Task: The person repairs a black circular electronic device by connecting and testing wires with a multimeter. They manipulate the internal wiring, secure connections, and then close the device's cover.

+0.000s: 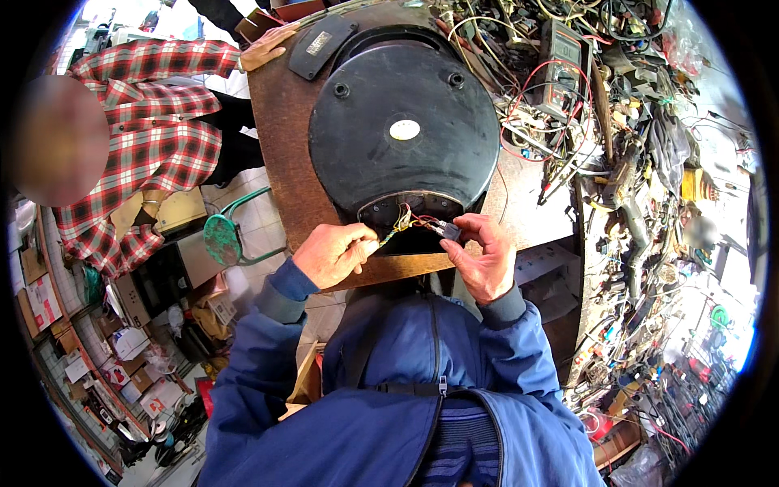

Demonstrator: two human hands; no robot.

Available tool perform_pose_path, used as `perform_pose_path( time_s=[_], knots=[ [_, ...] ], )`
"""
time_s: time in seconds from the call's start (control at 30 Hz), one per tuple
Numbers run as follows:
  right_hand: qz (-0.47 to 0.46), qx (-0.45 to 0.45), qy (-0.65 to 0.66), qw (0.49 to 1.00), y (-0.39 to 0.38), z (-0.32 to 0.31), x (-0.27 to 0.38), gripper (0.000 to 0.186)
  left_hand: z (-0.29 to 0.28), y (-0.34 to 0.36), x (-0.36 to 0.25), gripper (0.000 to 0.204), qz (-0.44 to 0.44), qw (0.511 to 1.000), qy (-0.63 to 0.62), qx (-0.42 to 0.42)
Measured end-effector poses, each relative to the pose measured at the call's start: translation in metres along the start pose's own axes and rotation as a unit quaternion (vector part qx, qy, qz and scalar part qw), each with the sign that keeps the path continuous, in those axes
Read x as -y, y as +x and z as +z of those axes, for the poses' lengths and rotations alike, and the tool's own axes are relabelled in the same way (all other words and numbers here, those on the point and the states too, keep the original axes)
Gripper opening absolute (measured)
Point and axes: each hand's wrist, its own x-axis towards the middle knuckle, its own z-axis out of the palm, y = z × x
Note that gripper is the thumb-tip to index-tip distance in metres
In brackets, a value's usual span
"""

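Note:
A round black casing [381, 154] lies on the table in front of me, with a pale oval sticker and two knobs on its top. Coloured wires [399, 226] come out of an open recess [414, 203] at its near edge. My left hand [334, 253] pinches the end of a yellow-green bundle of these wires, left of the recess. Between thumb and fingers, my right hand [484, 258] holds a small grey connector [450, 232], which has several wires running into it. The wire ends under my left fingertips are hidden.
A dark cover plate [322, 45] rests at the wooden table's [280, 138] far left. To the right stands a multimeter [561, 69] with red leads, amid tangled cables and parts. A person in a checked shirt [154, 138] leans a hand on the table; a green stool [223, 239] stands nearby.

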Motion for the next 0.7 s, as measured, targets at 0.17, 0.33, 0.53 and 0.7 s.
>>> perform_pose_path(
  time_s=[0.17, 0.33, 0.53, 0.7],
  knots=[
    [-0.061, -0.044, -0.112, 0.991, 0.003, 0.003, 0.012, 0.036, 0.005, 0.007, -0.004, 0.027, 0.045, 0.995, 0.09, -0.002],
    [-0.135, -0.11, -0.228, 0.958, 0.007, 0.006, 0.029, 0.035, 0.007, 0.005, 0.003, 0.03, -0.031, 0.995, -0.094, 0.029],
    [0.247, 0.048, 0.181, 0.951, -0.015, 0.042, 0.053, 0.02, 0.002, 0.008, 0.003, 0.035, -0.022, 0.981, -0.187, 0.043],
    [0.38, 0.016, 0.418, 0.825, 0.001, 0.065, 0.029, 0.041, 0.002, 0.009, 0.004, 0.033, -0.029, 0.988, -0.15, 0.038]
  ],
)
